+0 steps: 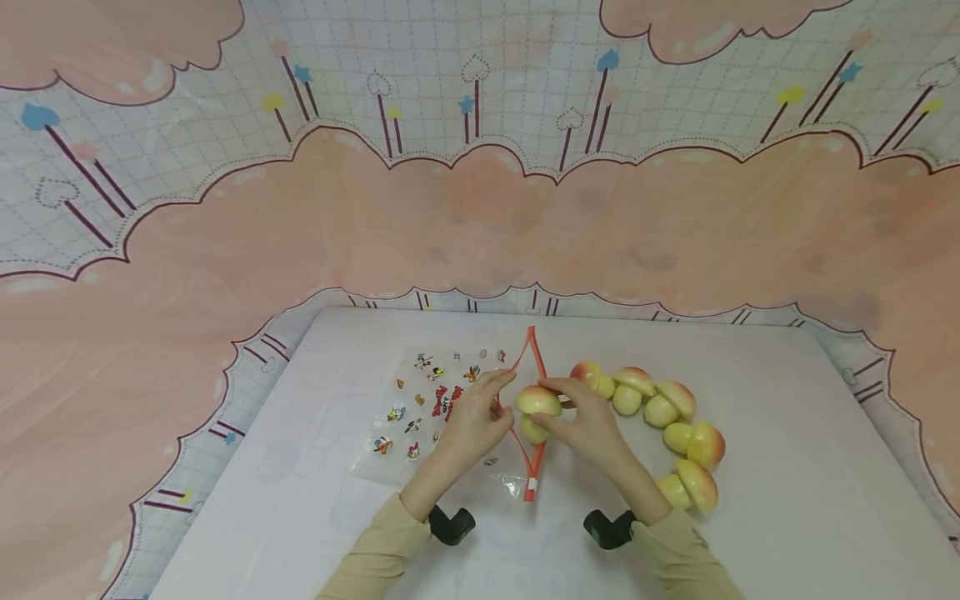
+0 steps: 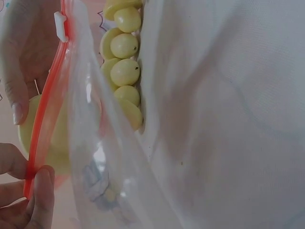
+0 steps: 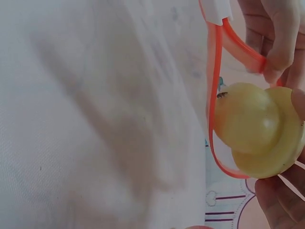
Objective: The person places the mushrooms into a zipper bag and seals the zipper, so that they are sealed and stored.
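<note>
A clear zip bag [image 1: 405,400] with small cartoon prints and a red zip edge [image 1: 531,483] lies on the table, its mouth spread toward the right. My left hand [image 1: 471,421] pinches the far side of that red edge between thumb and fingers, as the left wrist view also shows. In my right hand [image 1: 588,423] is a yellow toy mushroom [image 3: 248,119], gripped by its cap at the bag's mouth. Its stem points toward the opening in the right wrist view. A white slider [image 3: 217,10] sits on the zip.
Several more yellow toy mushrooms with reddish caps [image 1: 705,444] lie in a curved row right of the bag. The white table [image 1: 300,433] meets a patterned cloth backdrop [image 1: 480,225] at its far edge. Black bent pieces [image 1: 452,527] show beside both wrists.
</note>
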Demonstrator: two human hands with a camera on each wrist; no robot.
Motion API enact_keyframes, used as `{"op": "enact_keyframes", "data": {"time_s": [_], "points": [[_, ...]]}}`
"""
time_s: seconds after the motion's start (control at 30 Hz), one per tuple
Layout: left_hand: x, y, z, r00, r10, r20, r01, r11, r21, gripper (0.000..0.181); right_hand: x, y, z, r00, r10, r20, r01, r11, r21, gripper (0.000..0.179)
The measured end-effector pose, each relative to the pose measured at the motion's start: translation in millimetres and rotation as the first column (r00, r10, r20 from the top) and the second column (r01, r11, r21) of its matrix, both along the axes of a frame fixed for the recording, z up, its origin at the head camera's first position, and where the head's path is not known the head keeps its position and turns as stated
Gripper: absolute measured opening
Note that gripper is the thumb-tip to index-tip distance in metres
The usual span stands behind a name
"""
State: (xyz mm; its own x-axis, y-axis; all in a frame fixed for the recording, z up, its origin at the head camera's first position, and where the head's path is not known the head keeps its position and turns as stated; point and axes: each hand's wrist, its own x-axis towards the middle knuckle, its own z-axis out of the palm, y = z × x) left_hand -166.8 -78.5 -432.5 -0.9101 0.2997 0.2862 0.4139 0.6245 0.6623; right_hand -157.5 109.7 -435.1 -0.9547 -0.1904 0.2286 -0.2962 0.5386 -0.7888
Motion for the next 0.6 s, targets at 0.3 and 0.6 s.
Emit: {"op": "enact_keyframes", "data": {"time_s": [0.3, 0.6], "points": [[-0.7, -0.1, 2.4, 1.0, 0.0, 0.014, 0.0, 1.0, 0.007, 0.054, -4.4, -5.1, -1.9, 0.999, 0.045, 0.026, -0.045, 0.999, 0.002, 0.049], [-0.3, 0.3, 4.3, 1.0, 0.017, 0.011, -0.017, 1.0, 0.005, 0.053, -6.4, -6.8, -1.8, 0.998, 0.05, 0.039, -0.052, 0.998, 0.04, 0.049]]}}
